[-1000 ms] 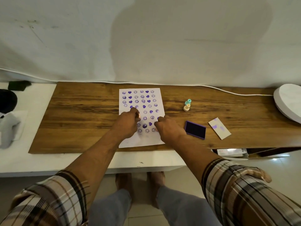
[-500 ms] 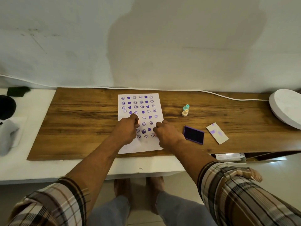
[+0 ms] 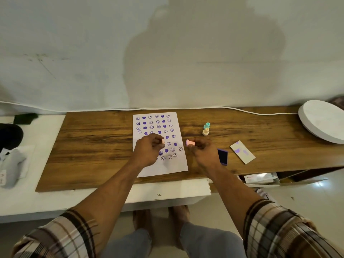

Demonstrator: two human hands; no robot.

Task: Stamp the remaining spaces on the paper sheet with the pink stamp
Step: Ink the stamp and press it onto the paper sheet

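Note:
A white paper sheet (image 3: 175,164) lies on the wooden board, covered in rows of purple smileys and hearts, with its lowest strip blank. My left hand (image 3: 148,151) hovers over the sheet's lower left, pinching a small orange-pink piece (image 3: 163,141) at its fingertips. My right hand (image 3: 203,152) is just past the sheet's right edge and holds the pink stamp (image 3: 189,143) sideways, its flat end pointing left. The two hands are a short gap apart. A purple ink pad (image 3: 222,156) lies right beside my right wrist.
A teal stamp (image 3: 206,125) and a cream stamp (image 3: 205,131) stand right of the sheet. A white card with purple smudges (image 3: 242,152) lies beyond the ink pad. A round white slab (image 3: 322,122) sits far right. The wooden board (image 3: 93,146) rests on a white surface.
Both hands have lifted off the sheet. My right hand moved right, past the paper's edge, with the pink stamp showing; my left hand now shows a small orange-pink piece.

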